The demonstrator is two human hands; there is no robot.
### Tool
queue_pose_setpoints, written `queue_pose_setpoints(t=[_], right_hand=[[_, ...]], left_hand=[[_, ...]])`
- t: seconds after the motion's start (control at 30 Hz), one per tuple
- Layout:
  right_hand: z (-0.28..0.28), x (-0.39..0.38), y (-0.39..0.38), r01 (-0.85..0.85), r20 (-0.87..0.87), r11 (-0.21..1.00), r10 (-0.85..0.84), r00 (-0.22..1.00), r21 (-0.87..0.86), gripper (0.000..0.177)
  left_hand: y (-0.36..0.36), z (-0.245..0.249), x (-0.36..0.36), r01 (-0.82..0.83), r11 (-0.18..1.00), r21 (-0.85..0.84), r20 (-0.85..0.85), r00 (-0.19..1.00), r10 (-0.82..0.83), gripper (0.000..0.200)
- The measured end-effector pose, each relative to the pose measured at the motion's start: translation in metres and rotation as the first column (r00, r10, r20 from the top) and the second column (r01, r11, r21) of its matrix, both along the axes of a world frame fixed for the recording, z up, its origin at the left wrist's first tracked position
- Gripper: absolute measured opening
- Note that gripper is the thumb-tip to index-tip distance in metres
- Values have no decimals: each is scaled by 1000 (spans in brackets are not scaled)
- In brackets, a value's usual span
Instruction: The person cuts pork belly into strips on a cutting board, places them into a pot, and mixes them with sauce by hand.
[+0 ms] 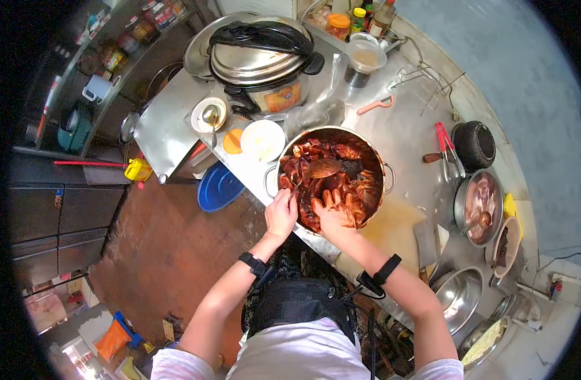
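Note:
A large two-handled pot [387,183] holds pieces of meat [347,152] coated in dark red-brown sauce. My left hand [281,213] is closed at the pot's near left rim, gripping the thin handle of a slotted ladle. The bowl of the ladle [323,168] rests on the meat and is smeared with sauce. Inside the pot, my right hand [337,209] lies palm down on the meat, its fingers spread and stained with sauce. Just left of the pot sits a white bowl [264,140] with pale bits in it.
Behind stands a big pressure cooker [262,57]. A cleaver [425,244] lies on the cutting board [392,231] at right. Farther right are red-handled tongs [450,149], a black pot [474,144] and a pan of meat [479,206]. A peeler [376,105] lies behind the pot.

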State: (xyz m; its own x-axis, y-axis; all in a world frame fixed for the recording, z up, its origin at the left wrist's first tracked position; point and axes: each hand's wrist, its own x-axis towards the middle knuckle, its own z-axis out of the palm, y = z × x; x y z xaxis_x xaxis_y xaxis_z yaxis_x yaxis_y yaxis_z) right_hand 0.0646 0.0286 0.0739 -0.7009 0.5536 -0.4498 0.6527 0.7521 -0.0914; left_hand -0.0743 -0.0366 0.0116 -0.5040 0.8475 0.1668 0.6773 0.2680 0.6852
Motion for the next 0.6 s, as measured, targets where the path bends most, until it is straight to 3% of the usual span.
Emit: queue_pose_setpoints(t=[0.07,0.1,0.13,0.2,0.27,0.33,0.37,0.43,0.57,0.6], right_hand=[[-23,-4,-3,-42,126,998,35,991,53,50],[-39,-6,-5,91,-133,995,-94,987,-29,42],[-48,-10,-7,91,-130,995,-94,987,-30,42],[-58,-17,-9,-40,263,995,16,965,89,52],[-59,-16,-8,-18,196,999,8,981,49,53],[-51,-17,-7,70,-28,990,-74,997,-122,52],[-57,-15,-8,69,-25,990,-73,997,-123,52],[-67,-13,-10,28,-264,999,-23,964,17,37],[-69,-15,-1,26,-257,996,-47,965,-86,37],[-70,-13,0,-70,-261,998,66,963,-5,37]], left_hand=[[1,1,-1,-6,1000,1,40,999,6,10],[1,1,-1,-14,1000,4,80,997,14,11],[0,-2,-2,-14,1000,3,83,996,14,11],[0,-4,-5,-36,998,-57,104,994,42,14],[0,-3,-4,-51,997,-64,153,986,60,15],[-2,-2,-3,-66,995,-72,204,976,79,15],[-3,-3,-3,-69,996,-65,242,967,83,16],[-4,-5,-4,-75,996,-57,280,956,88,16],[-5,-2,-6,-38,999,-38,282,958,47,18],[-5,-1,-5,-27,999,-31,279,960,34,18]])
